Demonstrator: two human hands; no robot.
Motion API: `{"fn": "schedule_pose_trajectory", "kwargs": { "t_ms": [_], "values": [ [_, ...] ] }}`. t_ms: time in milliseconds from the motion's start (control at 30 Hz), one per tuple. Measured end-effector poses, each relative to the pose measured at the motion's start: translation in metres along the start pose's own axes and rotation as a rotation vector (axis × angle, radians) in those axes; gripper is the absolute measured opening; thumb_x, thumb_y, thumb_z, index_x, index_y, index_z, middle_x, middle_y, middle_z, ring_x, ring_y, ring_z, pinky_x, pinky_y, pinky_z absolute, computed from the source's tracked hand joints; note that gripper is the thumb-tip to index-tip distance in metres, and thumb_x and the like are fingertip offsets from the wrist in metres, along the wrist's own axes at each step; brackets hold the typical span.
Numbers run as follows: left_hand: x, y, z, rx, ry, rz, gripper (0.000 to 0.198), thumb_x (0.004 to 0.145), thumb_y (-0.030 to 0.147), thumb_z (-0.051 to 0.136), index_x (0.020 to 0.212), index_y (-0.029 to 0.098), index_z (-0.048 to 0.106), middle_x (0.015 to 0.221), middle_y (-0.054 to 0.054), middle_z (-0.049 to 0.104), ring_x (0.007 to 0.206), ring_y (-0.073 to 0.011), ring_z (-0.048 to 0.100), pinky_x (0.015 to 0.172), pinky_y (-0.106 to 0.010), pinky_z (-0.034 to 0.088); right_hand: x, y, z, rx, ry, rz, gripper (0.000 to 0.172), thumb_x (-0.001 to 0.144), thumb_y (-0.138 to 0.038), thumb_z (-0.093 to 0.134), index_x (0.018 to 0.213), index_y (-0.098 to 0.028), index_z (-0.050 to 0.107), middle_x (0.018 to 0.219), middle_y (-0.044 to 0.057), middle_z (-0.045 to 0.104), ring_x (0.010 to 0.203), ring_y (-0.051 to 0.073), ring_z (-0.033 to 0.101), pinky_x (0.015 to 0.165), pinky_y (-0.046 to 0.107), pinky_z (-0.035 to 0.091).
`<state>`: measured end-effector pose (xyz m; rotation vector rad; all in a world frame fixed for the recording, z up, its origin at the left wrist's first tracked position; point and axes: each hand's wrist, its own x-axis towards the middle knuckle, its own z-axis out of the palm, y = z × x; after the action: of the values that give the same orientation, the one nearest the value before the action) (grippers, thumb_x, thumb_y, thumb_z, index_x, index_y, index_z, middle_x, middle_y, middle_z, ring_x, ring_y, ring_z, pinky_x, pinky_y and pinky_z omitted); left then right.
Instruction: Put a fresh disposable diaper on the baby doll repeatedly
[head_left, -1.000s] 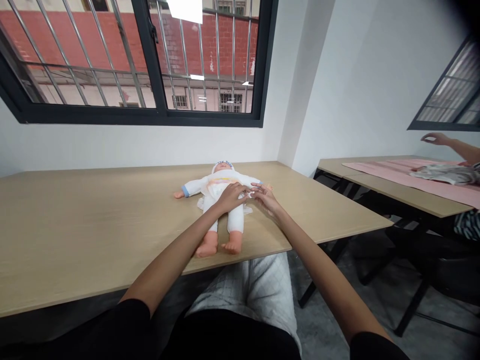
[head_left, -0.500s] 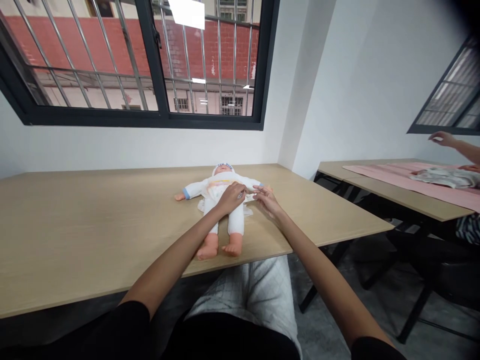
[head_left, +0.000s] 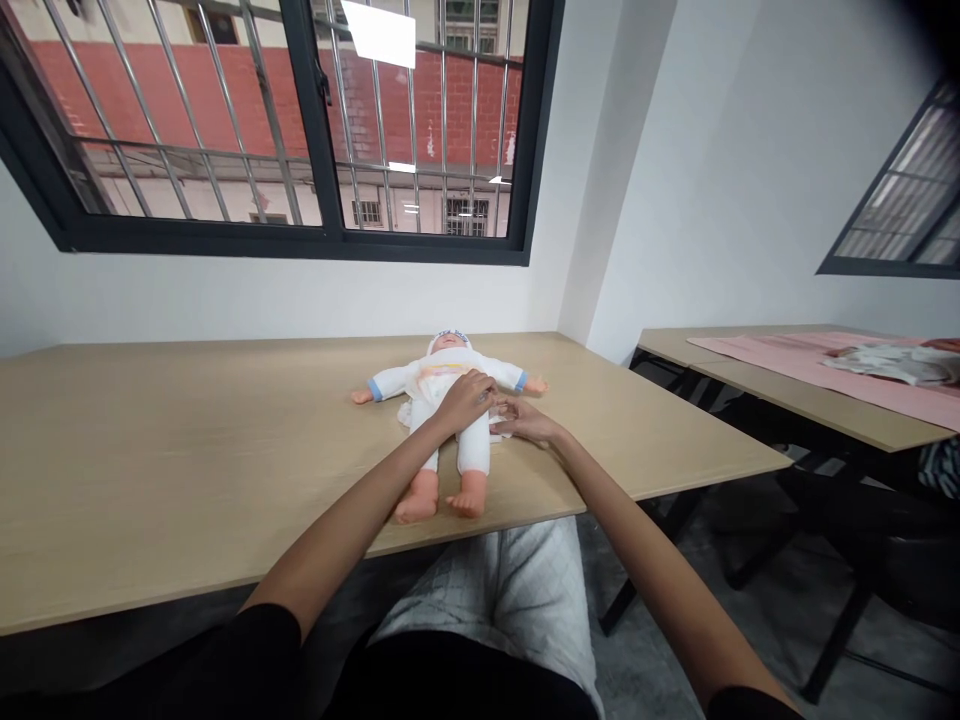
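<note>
Window (head_left: 300,120): wide, with a dark metal frame and thin upright bars. A red brick building shows through the glass.
Wall (head_left: 225,290): plain white and smooth, turning a corner to the right of the window.
Surface (head_left: 187,450): a long rectangular top in pale wood-grain laminate with a matt finish. It carries the doll close to its near edge.
Neighbouring surface (head_left: 825,410): the same pale laminate on black angled legs. It stands apart to the right, across a gap of grey floor.
Pink cloth (head_left: 787,360): a flat, soft sheet spread over the neighbouring surface.
Trousers (head_left: 510,590): light grey quilted fabric on the person's lap, below the surface edge.
Doll (head_left: 433,378): a baby figure of smooth plastic, lying face up with its arms spread and its bare feet towards the person. It wears a white soft suit with blue cuffs and a white cap.
Crumpled fabric (head_left: 892,362): a pale, rumpled heap lying on the pink cloth.
White cloth (head_left: 406,412): a thin layer showing beneath the doll's hips.
Left hand (head_left: 466,398): rests on the doll's midriff and hides it. The fingers are bent downward, and I cannot tell whether they grip anything.
Right hand (head_left: 529,428): lies low on the surface just beside the doll's hip. The fingers (head_left: 504,408) are stretched out close together and their tips meet the left hand. I cannot tell whether they pinch the cloth.
</note>
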<state>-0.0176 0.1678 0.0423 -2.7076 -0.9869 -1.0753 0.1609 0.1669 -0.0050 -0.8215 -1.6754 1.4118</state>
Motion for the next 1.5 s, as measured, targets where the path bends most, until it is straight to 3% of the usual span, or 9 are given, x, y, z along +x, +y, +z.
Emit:
{"fn": "schedule_pose_trajectory", "kwargs": {
  "t_ms": [100, 200, 500, 667, 833, 1100, 1267, 1500],
  "values": [
    [0.000, 0.000, 0.001, 0.012, 0.000, -0.003, 0.014, 0.085, 0.017, 0.044, 0.076, 0.019, 0.055, 0.083, -0.004, 0.059, 0.085, -0.0194, 0.052, 0.078, -0.033, 0.042, 0.001, 0.001, 0.001, -0.068, -0.089, -0.041, 0.051, 0.059, -0.024, 0.079, 0.106, -0.022, 0.061, 0.103, 0.004, 0.063, 0.096, 0.017, 0.059, 0.081, 0.030, 0.049],
    [0.000, 0.000, 0.001, 0.027, -0.005, 0.001, 0.014, 0.084, 0.015, 0.044, 0.078, 0.020, 0.056, 0.084, -0.004, 0.059, 0.086, -0.0197, 0.052, 0.078, -0.033, 0.042, 0.005, 0.005, 0.001, -0.157, -0.121, -0.103, 0.046, 0.060, -0.028, 0.078, 0.103, -0.020, 0.062, 0.099, 0.003, 0.064, 0.090, 0.016, 0.059, 0.080, 0.030, 0.049],
    [0.000, 0.002, 0.000, 0.027, -0.017, 0.005, 0.014, 0.083, 0.013, 0.044, 0.079, 0.019, 0.056, 0.084, -0.004, 0.060, 0.086, -0.0196, 0.052, 0.078, -0.033, 0.042, 0.003, 0.006, 0.000, -0.519, 0.033, -0.266, 0.027, 0.068, -0.040, 0.070, 0.084, -0.019, 0.068, 0.081, 0.001, 0.065, 0.080, 0.021, 0.057, 0.079, 0.037, 0.045],
    [-0.001, 0.004, -0.002, 0.025, 0.003, 0.019, 0.011, 0.085, 0.018, 0.045, 0.079, 0.018, 0.054, 0.084, -0.004, 0.059, 0.084, -0.0192, 0.052, 0.077, -0.033, 0.042, 0.011, 0.013, -0.002, -0.226, 0.228, -0.201, 0.033, 0.070, -0.048, 0.068, 0.084, -0.019, 0.064, 0.075, 0.000, 0.063, 0.072, 0.017, 0.057, 0.072, 0.034, 0.049],
    [-0.002, 0.004, -0.002, 0.019, -0.031, 0.038, 0.016, 0.083, 0.032, 0.055, 0.074, 0.019, 0.055, 0.080, -0.003, 0.059, 0.086, -0.0197, 0.052, 0.079, -0.033, 0.042, 0.014, 0.011, -0.001, 0.071, 0.268, -0.070, 0.038, 0.063, -0.049, 0.074, 0.078, -0.018, 0.060, 0.075, 0.000, 0.061, 0.069, 0.014, 0.059, 0.076, 0.034, 0.050],
    [0.001, 0.000, 0.005, -0.054, -0.054, -0.093, 0.014, 0.076, 0.030, 0.066, 0.077, 0.019, 0.057, 0.089, -0.003, 0.061, 0.092, -0.0212, 0.052, 0.082, -0.035, 0.042, 0.012, 0.006, -0.004, 0.092, 0.262, -0.145, 0.027, 0.072, -0.044, 0.068, 0.082, -0.019, 0.065, 0.082, 0.000, 0.065, 0.077, 0.014, 0.058, 0.079, 0.028, 0.046],
    [0.000, 0.003, 0.006, -0.026, -0.019, -0.093, 0.004, 0.080, 0.018, 0.056, 0.076, 0.019, 0.054, 0.085, -0.003, 0.062, 0.088, -0.0197, 0.052, 0.080, -0.032, 0.041, 0.011, 0.002, -0.005, 0.090, 0.311, -0.140, 0.028, 0.070, -0.042, 0.067, 0.087, -0.020, 0.069, 0.089, 0.001, 0.068, 0.080, 0.015, 0.059, 0.075, 0.025, 0.046],
    [0.000, 0.005, 0.006, 0.013, 0.000, -0.092, 0.011, 0.084, 0.015, 0.044, 0.076, 0.020, 0.048, 0.081, -0.003, 0.059, 0.082, -0.0184, 0.050, 0.075, -0.031, 0.040, 0.008, -0.005, -0.003, 0.182, 0.354, -0.076, 0.022, 0.063, -0.032, 0.069, 0.081, -0.019, 0.071, 0.086, 0.003, 0.070, 0.076, 0.015, 0.061, 0.069, 0.024, 0.049]
  ]
}}
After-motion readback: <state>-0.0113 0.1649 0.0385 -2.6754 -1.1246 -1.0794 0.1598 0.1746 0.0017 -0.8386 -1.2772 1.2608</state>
